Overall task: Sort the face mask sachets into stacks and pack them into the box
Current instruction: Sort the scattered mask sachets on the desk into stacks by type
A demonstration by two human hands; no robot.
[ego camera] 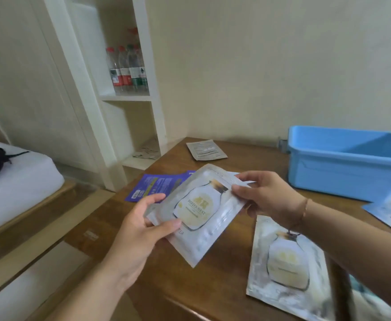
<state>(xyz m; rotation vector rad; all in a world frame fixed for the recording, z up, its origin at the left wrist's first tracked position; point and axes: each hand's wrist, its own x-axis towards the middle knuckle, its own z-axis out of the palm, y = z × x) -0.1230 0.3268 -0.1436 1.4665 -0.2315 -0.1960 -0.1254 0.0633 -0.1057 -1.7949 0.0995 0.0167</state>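
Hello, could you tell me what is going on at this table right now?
A person holds a Bird's Nest sachet above the wooden table, left hand and right hand each pinching an end. A matching sachet lies on the table, purple sachets behind. The blue box stands open.

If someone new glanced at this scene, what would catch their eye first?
First, the Bird's Nest sachet held mid-frame above the wooden table, gripped by the left hand and right hand. Next, the blue plastic box at the table's far right, and a matching sachet lying flat near the front edge.
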